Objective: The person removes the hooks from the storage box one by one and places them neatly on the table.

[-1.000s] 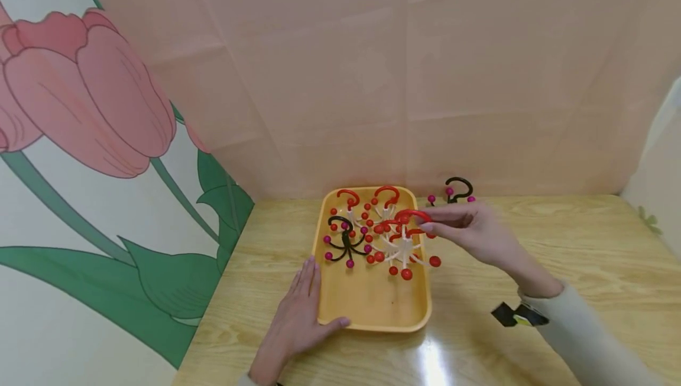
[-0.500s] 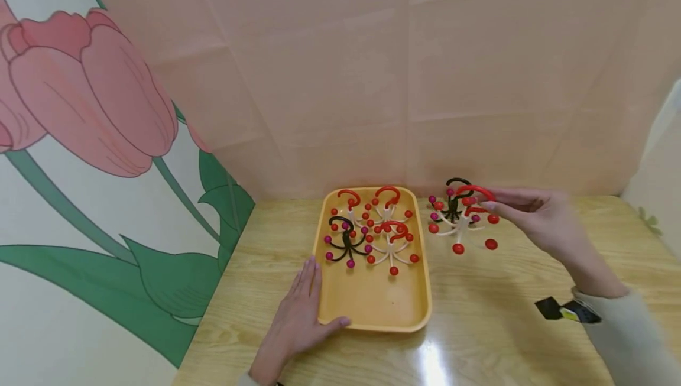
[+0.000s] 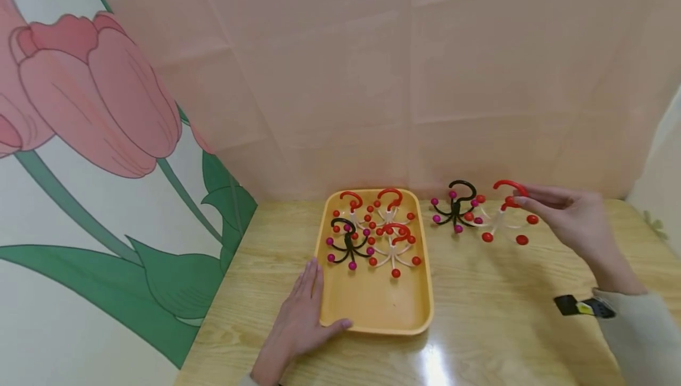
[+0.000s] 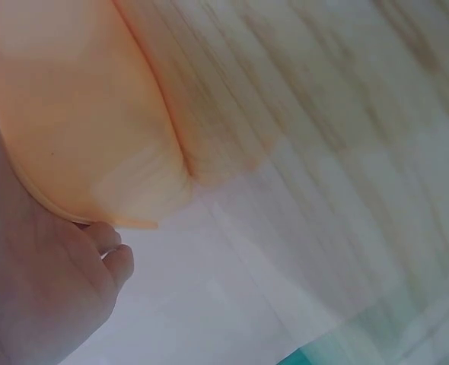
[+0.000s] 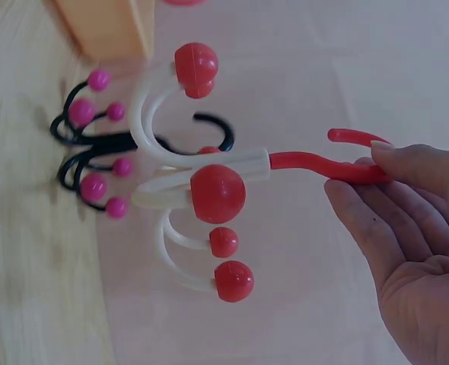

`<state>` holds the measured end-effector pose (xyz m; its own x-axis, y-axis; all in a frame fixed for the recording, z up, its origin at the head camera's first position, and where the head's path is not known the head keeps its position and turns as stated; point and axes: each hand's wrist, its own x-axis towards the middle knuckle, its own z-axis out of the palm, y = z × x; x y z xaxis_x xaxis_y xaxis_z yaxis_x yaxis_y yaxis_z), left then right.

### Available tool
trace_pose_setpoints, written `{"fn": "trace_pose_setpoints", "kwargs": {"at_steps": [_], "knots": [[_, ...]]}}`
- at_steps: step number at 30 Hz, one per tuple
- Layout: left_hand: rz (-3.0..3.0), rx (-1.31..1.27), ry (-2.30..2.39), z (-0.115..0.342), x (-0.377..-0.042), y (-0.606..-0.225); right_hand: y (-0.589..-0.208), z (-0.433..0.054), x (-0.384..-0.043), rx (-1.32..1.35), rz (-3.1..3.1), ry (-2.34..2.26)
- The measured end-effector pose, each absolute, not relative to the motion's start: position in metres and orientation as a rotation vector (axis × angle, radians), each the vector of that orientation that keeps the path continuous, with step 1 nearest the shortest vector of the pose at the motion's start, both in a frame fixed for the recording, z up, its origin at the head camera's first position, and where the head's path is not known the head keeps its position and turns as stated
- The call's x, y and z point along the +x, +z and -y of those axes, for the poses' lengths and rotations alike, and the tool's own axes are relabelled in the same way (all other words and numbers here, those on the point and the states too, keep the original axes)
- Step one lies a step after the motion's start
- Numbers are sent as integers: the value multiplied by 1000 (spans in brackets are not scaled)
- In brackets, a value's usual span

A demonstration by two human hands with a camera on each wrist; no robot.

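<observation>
My right hand (image 3: 577, 220) pinches the red hook of a white multi-arm hanging hook (image 3: 501, 219) between thumb and fingers. Red balls cap its curved white arms; in the right wrist view the white hub (image 5: 243, 163) and red hook show clearly. Just left of it on the table stands a black multi-arm hook (image 3: 456, 208) with magenta balls. My left hand (image 3: 298, 315) rests against the left side of a yellow tray (image 3: 372, 309), fingers straight, thumb at the near rim. Three red-and-white hooks (image 3: 393, 250) and one black hook (image 3: 349, 243) stand in the tray's far half.
The wooden table (image 3: 479, 327) holds the tray near its middle. A pinkish sheet (image 3: 319, 78) hangs behind the table. At the left is a wall panel with a painted tulip (image 3: 122, 96).
My right hand has carried the red-and-white hook from over the tray to the right, past the standing black hook, and lowered it. The left hand stays at the tray.
</observation>
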<state>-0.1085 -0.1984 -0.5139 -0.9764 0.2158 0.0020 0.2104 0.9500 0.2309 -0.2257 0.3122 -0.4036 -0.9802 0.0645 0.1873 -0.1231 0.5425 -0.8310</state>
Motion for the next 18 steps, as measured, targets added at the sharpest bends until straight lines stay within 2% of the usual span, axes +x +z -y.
{"fn": "trace_pose_setpoints", "kwargs": {"at_steps": [18], "knots": [[-3024, 272, 375, 198, -111, -515, -444, -349, -267, -65, 2560, 1455]]}}
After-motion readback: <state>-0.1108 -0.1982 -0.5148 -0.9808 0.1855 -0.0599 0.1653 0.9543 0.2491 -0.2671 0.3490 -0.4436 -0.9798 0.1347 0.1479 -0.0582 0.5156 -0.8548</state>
